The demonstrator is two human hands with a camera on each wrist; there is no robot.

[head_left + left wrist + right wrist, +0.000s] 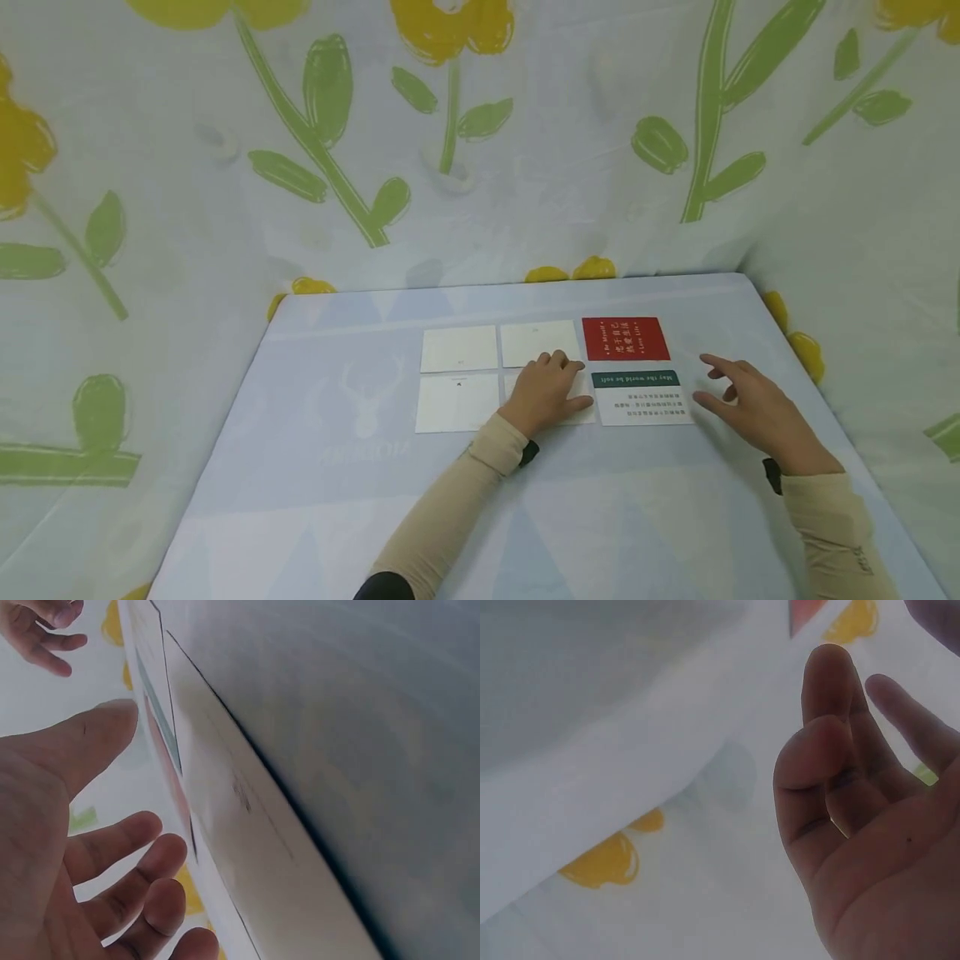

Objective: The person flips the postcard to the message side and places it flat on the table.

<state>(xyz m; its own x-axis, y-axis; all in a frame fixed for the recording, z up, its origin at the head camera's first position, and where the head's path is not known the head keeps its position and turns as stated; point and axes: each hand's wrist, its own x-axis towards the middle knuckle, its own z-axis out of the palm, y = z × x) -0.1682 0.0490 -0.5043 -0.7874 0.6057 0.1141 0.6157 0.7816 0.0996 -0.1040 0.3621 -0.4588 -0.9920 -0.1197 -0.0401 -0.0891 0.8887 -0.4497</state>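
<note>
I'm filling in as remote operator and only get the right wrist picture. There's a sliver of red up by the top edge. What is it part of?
Observer: Most likely a red card. The head view shows it at the right end of the far row, one of six laid out in two rows.
Operator: What lies nearest the right hand?
Observer: A green-banded white card, just to its left, at the right end of the near row.
Operator: And its partner?
Observer: The left hand is over the middle card of the near row, hiding part of it from the head camera.
</note>
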